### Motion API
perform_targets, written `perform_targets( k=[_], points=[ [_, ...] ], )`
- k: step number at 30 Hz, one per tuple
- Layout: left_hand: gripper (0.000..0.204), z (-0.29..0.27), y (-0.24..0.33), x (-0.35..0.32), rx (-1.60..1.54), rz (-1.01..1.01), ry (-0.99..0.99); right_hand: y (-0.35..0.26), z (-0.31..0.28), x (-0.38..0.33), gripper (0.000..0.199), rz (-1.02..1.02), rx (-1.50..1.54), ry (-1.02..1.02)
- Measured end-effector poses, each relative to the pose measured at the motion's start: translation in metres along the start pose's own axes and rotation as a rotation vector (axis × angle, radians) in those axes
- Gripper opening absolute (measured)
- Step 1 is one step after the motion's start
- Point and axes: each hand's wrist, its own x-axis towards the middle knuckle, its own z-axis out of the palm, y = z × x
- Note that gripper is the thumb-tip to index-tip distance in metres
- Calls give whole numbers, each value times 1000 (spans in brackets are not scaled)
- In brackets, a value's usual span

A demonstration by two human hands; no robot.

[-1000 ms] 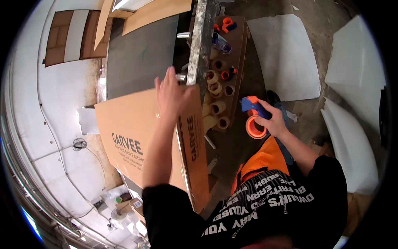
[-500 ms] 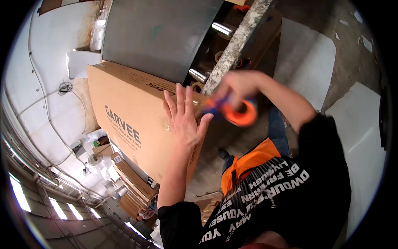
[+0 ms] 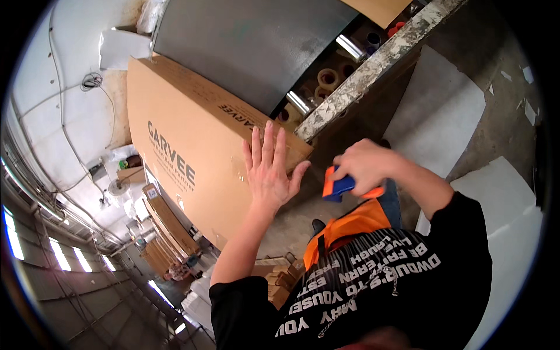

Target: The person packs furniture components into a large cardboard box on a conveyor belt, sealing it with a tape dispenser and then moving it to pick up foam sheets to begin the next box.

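The box (image 3: 210,149) fills the space from nine to eleven o'clock of the picture's centre, a large brown carton standing tilted at the end of the grey belt (image 3: 245,46). The sides in view are closed, so its contents are hidden. Dark print runs over its broad face and narrow side, and shiny patches of clear tape cling near the corner by the centre. More boxes (image 3: 169,220) lean together at eight o'clock.

The left hand (image 3: 269,178), at the centre, is spread flat on the box, fingers toward twelve o'clock, grasping nothing. At three o'clock, the right hand (image 3: 364,168) grips the dispenser (image 3: 338,186), blue and orange, partly covered by the fingers and apart from the box. Tape rolls (image 3: 328,78) sit at one o'clock, between belt and scuffed rail (image 3: 379,65).
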Motion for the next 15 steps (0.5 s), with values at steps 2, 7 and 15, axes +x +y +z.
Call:
perform_targets(
  k=[2,7,15],
  points=[
    [79,6,1,4,-45,11,41,-12,39,34,32,14,49,-95],
    [85,-1,-1,8,-53,16,-8,-65,163,76,41,-209,153,-352],
    [83,4,-23,-8,-234,13,40,51,-7,32,53,25,849,675]
  ],
)
